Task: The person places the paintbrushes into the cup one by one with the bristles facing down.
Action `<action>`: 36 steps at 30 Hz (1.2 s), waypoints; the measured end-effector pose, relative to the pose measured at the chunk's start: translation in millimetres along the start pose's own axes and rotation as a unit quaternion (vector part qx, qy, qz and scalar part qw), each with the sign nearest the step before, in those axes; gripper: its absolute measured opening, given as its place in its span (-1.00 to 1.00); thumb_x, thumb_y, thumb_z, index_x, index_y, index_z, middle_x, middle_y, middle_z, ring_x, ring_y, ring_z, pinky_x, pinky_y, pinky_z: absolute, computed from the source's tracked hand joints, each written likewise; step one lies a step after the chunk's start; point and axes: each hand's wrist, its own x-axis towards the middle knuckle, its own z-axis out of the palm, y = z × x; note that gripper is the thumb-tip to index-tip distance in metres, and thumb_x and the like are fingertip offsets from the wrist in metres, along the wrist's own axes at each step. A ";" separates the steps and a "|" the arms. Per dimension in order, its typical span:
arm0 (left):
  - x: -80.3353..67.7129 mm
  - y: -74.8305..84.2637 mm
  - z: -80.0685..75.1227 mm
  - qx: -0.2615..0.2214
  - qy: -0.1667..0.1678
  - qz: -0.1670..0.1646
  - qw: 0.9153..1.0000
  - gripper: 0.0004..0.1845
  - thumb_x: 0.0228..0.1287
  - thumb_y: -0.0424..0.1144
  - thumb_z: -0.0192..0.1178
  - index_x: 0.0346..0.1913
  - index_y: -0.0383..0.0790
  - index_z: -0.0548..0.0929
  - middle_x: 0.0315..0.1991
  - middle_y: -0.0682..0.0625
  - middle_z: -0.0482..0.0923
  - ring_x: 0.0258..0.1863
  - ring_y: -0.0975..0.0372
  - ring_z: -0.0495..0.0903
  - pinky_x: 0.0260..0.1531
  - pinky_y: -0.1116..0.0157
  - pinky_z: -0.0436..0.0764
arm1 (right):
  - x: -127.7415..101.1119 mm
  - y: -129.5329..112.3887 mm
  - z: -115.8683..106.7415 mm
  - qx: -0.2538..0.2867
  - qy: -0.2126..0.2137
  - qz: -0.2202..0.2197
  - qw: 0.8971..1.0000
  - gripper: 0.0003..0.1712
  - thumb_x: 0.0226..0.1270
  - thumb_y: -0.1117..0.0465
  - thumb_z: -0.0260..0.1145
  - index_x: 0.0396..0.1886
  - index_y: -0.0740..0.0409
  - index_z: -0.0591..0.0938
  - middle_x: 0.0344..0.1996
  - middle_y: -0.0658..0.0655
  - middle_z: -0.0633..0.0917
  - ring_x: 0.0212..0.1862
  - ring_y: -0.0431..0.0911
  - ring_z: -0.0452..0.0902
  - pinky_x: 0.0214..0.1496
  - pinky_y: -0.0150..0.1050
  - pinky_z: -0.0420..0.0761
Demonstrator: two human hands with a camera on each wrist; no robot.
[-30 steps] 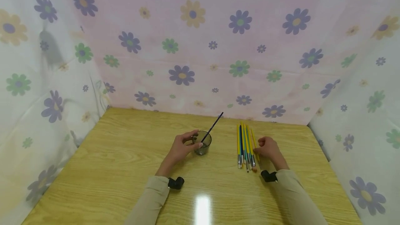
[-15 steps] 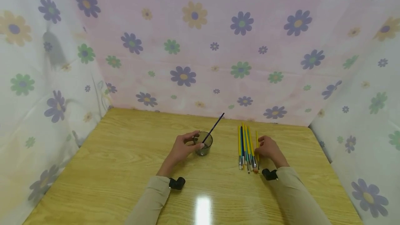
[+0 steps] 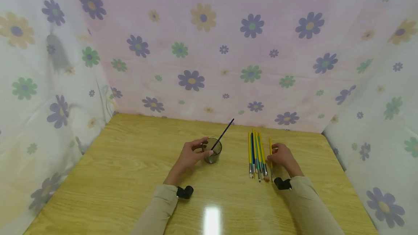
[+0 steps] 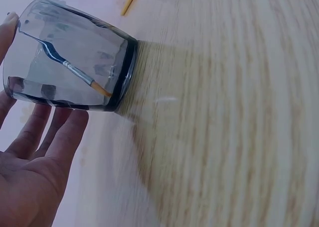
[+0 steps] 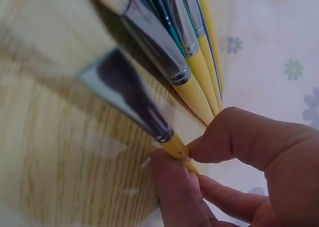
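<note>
My left hand [image 3: 190,155] holds a smoky see-through glass [image 3: 212,158], fingers behind it and thumb at the near side. A dark-handled paintbrush [image 3: 226,130] leans in the glass; the left wrist view shows its orange-brown bristles [image 4: 101,88] at the bottom. Between thumb and fingers, my right hand [image 3: 283,156] pinches a yellow-handled flat paintbrush [image 5: 142,110]. Its pale bristles point toward me, just above or on the table; I cannot tell which. Just left of that brush, several paintbrushes [image 3: 256,151] with yellow, teal and dark blue handles lie side by side, bristles toward me.
Everything stands on a wood-grain table [image 3: 137,162]. Flowered cloth [image 3: 209,57] hangs along its back and both sides. A small black wrist camera [image 3: 185,192] sits on the left wrist, another black camera [image 3: 282,183] on the right.
My right hand has drawn the yellow paintbrush slightly right, away from the row, and straightened it from a slant. The left hand and glass stay in place.
</note>
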 end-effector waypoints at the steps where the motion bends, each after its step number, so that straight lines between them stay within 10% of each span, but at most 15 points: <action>1: 0.0 -0.9 0.1 0.002 0.000 -0.001 1.000 -0.35 0.30 -0.25 0.44 0.43 -0.21 0.51 0.33 -0.29 0.49 0.29 -0.15 0.51 0.10 0.12 0.69 | -0.8 0.7 0.0 0.004 0.003 0.000 1.000 -0.29 0.21 0.31 0.39 0.27 0.62 0.40 0.04 0.51 0.60 0.02 0.26 0.59 0.06 0.08 0.66; 15: -1.4 2.0 0.1 -0.001 -0.005 -0.001 1.000 -0.33 0.28 -0.28 0.44 0.44 -0.22 0.49 0.34 -0.31 0.47 0.30 -0.18 0.50 0.08 0.09 0.70 | -15.5 8.0 5.2 0.151 0.056 0.027 0.987 -0.30 0.28 0.40 0.34 0.37 0.62 0.36 0.13 0.54 0.54 0.03 0.21 0.59 -0.18 -0.26 0.74; 26: -1.4 -3.1 -0.1 0.001 -0.005 -0.001 1.000 -0.33 0.29 -0.28 0.43 0.45 -0.24 0.47 0.35 -0.29 0.46 0.31 -0.16 0.50 0.08 0.13 0.70 | -33.6 5.8 18.7 0.286 0.151 -0.029 0.946 -0.36 0.33 0.46 0.29 0.41 0.41 0.42 0.18 0.41 0.49 -0.30 -0.40 0.61 -0.29 -0.36 0.75; 36: -2.1 -2.4 0.8 -0.006 -0.004 0.001 1.000 -0.33 0.29 -0.28 0.44 0.44 -0.23 0.48 0.35 -0.31 0.46 0.31 -0.19 0.49 0.12 0.06 0.68 | -45.9 -9.3 26.1 0.348 0.212 -0.043 0.912 -0.42 0.29 0.54 0.28 0.33 0.36 0.49 0.02 0.20 0.53 -0.31 -0.38 0.61 -0.31 -0.34 0.75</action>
